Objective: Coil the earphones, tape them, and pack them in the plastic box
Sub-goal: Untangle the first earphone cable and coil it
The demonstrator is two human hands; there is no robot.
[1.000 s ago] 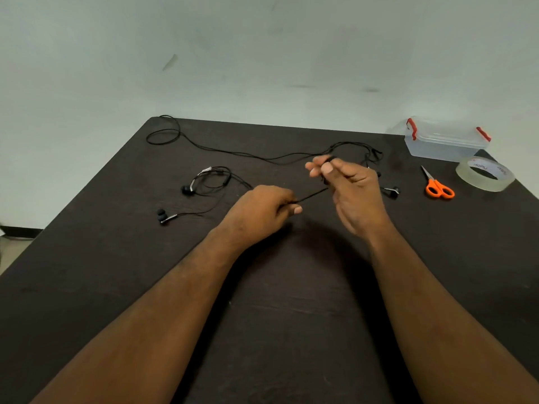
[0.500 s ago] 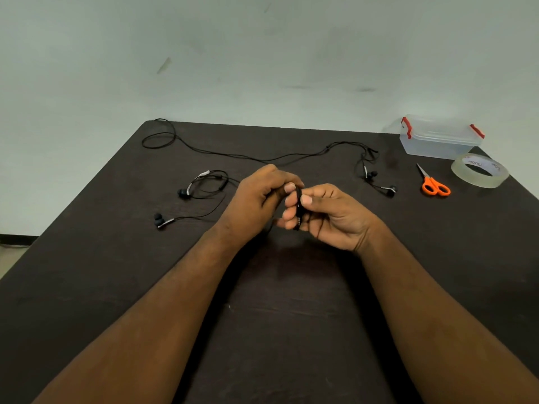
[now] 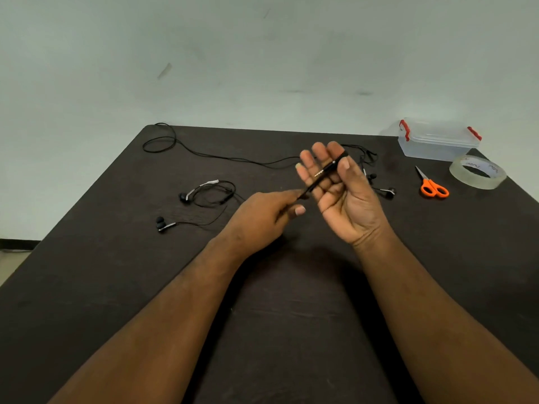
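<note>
Head view: right hand [image 3: 344, 196] now raised, palm open; left hand [image 3: 262, 217] pulled apart.

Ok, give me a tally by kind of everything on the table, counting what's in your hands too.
Earphone sets: 2 (held earphone set, loose earphone set)
Plastic box: 1
Tape roll: 1
Scissors: 1
Total: 5

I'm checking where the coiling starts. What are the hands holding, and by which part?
Right hand pins the earphone cable's plug under its thumb; left hand pinches the cable just below it.
</note>
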